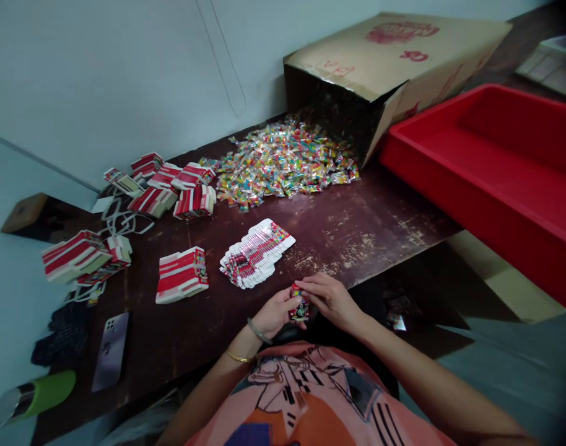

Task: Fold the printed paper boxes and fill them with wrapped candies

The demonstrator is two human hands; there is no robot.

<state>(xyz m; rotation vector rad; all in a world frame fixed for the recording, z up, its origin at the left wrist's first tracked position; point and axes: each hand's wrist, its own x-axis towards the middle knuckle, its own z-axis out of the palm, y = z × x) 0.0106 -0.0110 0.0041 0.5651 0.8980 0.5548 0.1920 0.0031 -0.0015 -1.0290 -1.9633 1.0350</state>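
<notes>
Close to my body, at the table's front edge, my left hand (279, 311) is closed around a small printed candy box (300, 308), red and dark with colourful pictures. The fingers of my right hand (328, 298) press on the upper end of the same box. Just beyond my hands, a fanned row of flat printed cartons (256, 254) lies on the table. Left of it rests a stack of red-and-white flat cartons (182, 275). Farther back spreads a large heap of small wrapped candies (287, 162) in clear wrappers with bright colours.
A big cardboard box (399, 52) lies open toward the candy heap. At right, a red plastic tray (487, 167) overhangs the table (339, 238). More carton bundles (155, 199) sit at back left. A phone (111, 352) and a green bottle (51, 393) occupy the near left.
</notes>
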